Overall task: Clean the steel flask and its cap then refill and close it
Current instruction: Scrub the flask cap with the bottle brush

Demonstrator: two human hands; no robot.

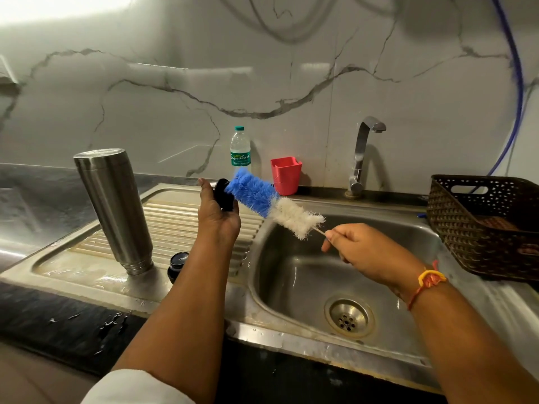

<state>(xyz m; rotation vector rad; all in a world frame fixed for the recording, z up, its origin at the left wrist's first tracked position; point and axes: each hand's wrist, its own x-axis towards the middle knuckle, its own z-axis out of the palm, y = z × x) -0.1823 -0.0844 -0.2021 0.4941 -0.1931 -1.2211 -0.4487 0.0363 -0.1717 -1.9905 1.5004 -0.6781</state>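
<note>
Left hand [217, 212] is curled round the black cap [222, 191], against which the blue-and-white brush [262, 196] is pressed; its handle is pinched by the right hand [358, 249] above the sink [291, 258].

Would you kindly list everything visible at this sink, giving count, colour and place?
Steel flask: one, silver, upside down on drainboard.
Cap: one, black, in left hand.
Round lid: one, black, beside flask's mouth.
Bottle brush: one, blue-white, against the cap.
Water bottle: one, clear, by wall.
Cup: one, red, by wall.
Tap: one, steel, behind sink.
Basket: one, brown, right of sink.
Hose: one, blue, on wall.
Left hand: one, gripping the cap.
Right hand: one, pinching the brush handle.
</note>
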